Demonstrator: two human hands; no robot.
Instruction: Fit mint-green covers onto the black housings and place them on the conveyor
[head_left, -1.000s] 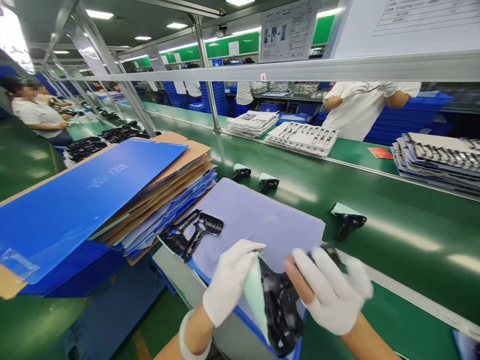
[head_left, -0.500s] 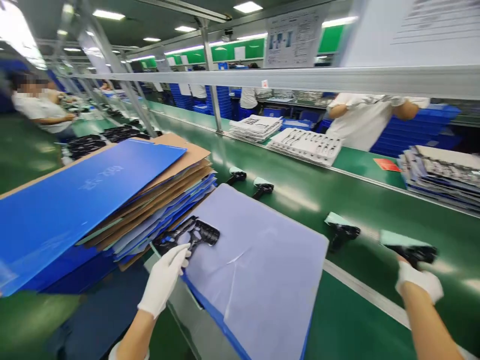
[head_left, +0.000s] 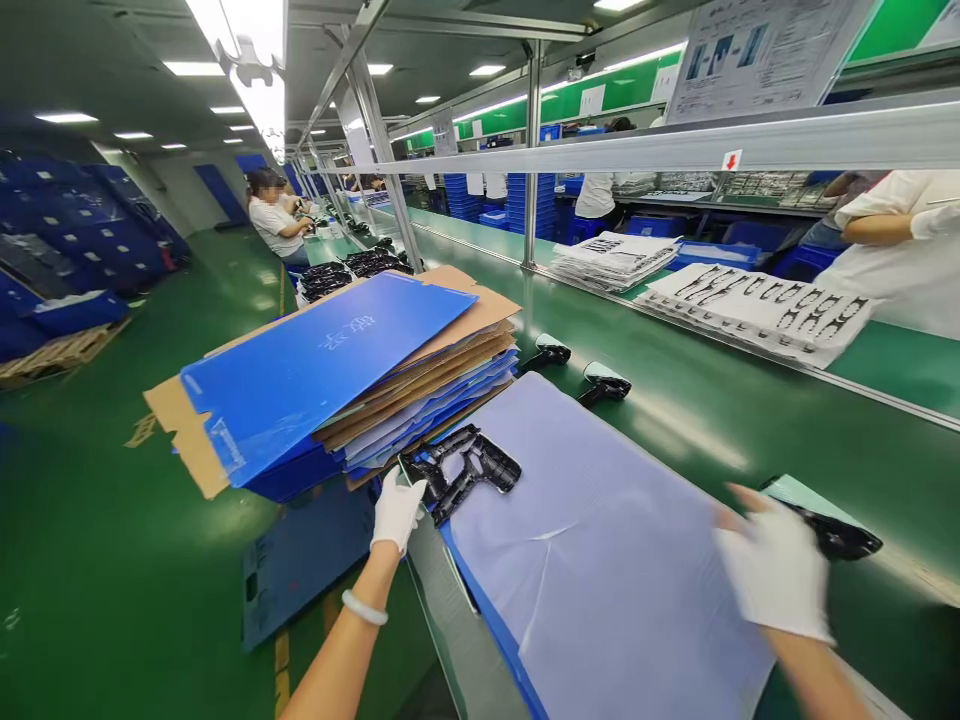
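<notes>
My left hand [head_left: 397, 512], white-gloved, is at the left corner of a pale blue sheet stack [head_left: 600, 570], its fingers closed at the edge of a black plastic housing [head_left: 454, 495]. Against that one lies another black housing with a handle [head_left: 496, 465]. Smeared by motion, my right hand [head_left: 776, 570] hovers over the stack's right edge. Its gloved fingers look apart, and I see nothing in them. Just beyond it on the green surface rests a black handled part with a pale green top [head_left: 832, 525].
Two similar black parts [head_left: 604, 385] lie behind the sheet stack. Blue and brown sheets [head_left: 330, 370] are piled on the left. White trays of black parts [head_left: 757, 310] stand across the green line. A metal rail [head_left: 637, 158] crosses overhead. A person [head_left: 277, 220] works farther back.
The view has swung left. My right hand has left the green-topped part at the far right and moved left towards the sheets. My left hand has shifted to the housings' left end.
</notes>
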